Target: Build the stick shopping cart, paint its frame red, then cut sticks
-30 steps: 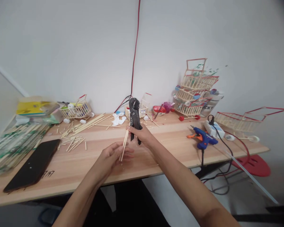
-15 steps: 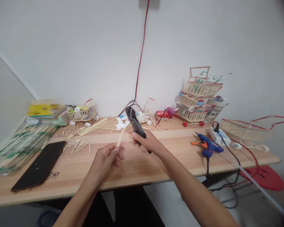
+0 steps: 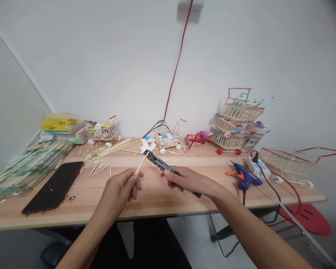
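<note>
My left hand (image 3: 126, 185) is closed on thin wooden sticks (image 3: 141, 163), pinched between thumb and fingers and pointing up and away. My right hand (image 3: 182, 179) grips dark pliers (image 3: 164, 165) by the handles. The jaws of the pliers meet the sticks above my left fingertips; whether they have closed on the wood I cannot tell. Cut stick pieces (image 3: 98, 169) and longer sticks (image 3: 114, 148) lie on the wooden table (image 3: 100, 205) to the left. Beyond the jaws is a small stick cart (image 3: 169, 140) holding white and coloured items.
Packed sticks (image 3: 33, 164) and a black phone (image 3: 54, 186) lie left. Another filled cart (image 3: 102, 131) stands behind. On the right are stacked carts (image 3: 235, 123), a blue glue gun (image 3: 246, 177), a power strip (image 3: 258, 167) with cables, and a red stool (image 3: 305, 218).
The pliers have swung from pointing upward to lying across the sticks, their jaws now at the wood. My left hand still holds the sticks. The view has shifted slightly.
</note>
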